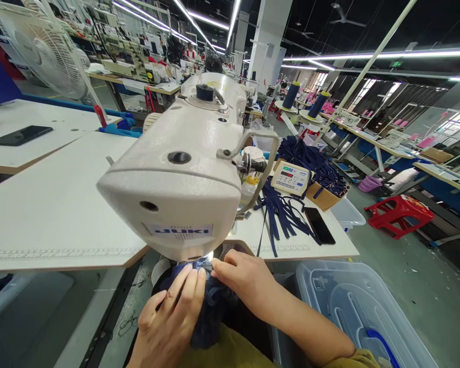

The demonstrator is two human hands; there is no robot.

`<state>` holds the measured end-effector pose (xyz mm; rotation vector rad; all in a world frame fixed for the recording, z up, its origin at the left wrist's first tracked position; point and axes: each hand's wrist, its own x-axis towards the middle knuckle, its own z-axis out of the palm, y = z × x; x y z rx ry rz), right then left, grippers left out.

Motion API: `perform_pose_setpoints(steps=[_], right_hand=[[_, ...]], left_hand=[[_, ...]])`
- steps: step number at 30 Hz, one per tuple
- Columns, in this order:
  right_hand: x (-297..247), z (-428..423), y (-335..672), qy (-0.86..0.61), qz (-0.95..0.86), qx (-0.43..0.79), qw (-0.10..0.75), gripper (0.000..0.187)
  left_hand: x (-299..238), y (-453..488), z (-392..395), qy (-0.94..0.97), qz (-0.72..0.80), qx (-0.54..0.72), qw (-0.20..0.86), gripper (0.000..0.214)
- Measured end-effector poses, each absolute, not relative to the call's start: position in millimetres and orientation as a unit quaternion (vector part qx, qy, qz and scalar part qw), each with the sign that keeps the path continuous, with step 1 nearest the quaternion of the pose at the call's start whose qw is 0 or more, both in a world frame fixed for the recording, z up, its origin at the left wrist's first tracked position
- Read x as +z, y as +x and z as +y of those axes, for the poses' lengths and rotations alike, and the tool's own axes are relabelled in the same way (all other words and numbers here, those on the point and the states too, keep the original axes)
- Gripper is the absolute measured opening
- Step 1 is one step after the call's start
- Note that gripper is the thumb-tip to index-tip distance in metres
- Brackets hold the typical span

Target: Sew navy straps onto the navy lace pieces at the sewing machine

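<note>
Navy fabric hangs from under the head of a white sewing machine down toward my lap. My left hand lies on the fabric with its fingers stretched out and pressing it near the needle area. On the other side, my right hand pinches the fabric's edge between thumb and fingers. The needle and presser foot are hidden behind the machine head, where a small light shines on the cloth.
Right of the machine lie navy strips, a control panel, a phone and a cardboard box. A clear plastic bin stands below the table's right edge. A red stool is farther right; another phone lies left.
</note>
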<state>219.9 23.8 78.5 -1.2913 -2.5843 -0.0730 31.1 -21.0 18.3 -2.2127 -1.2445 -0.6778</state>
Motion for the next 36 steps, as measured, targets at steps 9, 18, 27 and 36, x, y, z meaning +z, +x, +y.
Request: perform_pose_setpoints(steps=[9,18,27,36], right_hand=[[74,31,215,-0.459,-0.877,-0.03,0.139,0.025],[74,31,216,-0.462,-0.875,-0.013,0.147,0.027],[72,32,215,-0.462,-0.874,-0.007,0.151,0.027],[72,34,215,-0.464,-0.873,-0.017,0.147,0.027]], left_hand=[[21,35,-13,-0.8,-0.467,-0.264,0.267,0.044],[22,42,-18,-0.784,-0.497,-0.25,0.275,0.043],[20,40,-15,-0.786,-0.486,-0.247,0.29,0.041],[25,45,-17,-0.779,-0.505,-0.258,0.268,0.04]])
